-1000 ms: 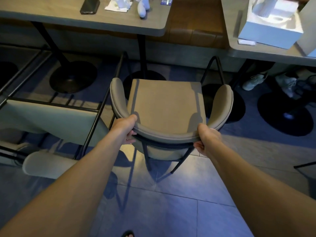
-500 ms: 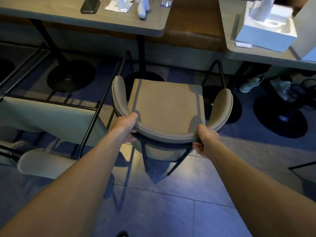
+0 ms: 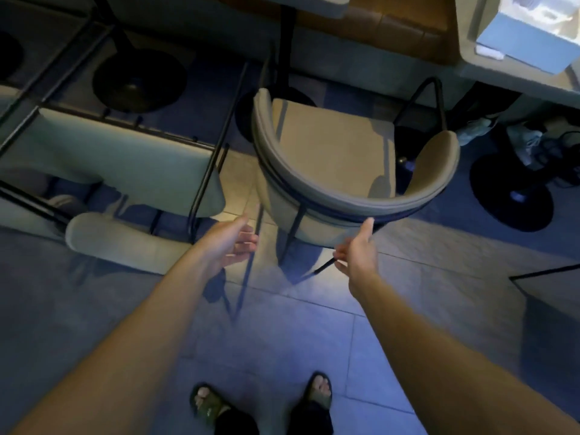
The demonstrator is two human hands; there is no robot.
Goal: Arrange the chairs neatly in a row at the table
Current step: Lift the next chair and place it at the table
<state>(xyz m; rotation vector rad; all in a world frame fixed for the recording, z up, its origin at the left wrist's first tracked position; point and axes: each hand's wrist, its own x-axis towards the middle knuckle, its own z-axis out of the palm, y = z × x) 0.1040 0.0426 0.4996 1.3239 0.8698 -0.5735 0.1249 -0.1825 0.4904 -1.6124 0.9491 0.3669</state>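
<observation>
The beige chair (image 3: 337,158) stands upright before the table (image 3: 317,4), its seat toward the table post (image 3: 287,42), its curved back toward the person; a second chair (image 3: 125,158) lies tipped over just to its left, black legs crossing the floor between the two; a round table base (image 3: 138,78) sits beyond it; a white box (image 3: 530,42) rests on the right-hand table (image 3: 470,29); sandalled feet (image 3: 260,400) stand on the tiled floor (image 3: 282,324). Left hand (image 3: 233,241) open, fingers spread, holding nothing; right hand (image 3: 359,249) likewise open, its thumb just at the chair's back rail. Half a second earlier both hands gripped that backrest; they have since let go and the view has tilted downward.
</observation>
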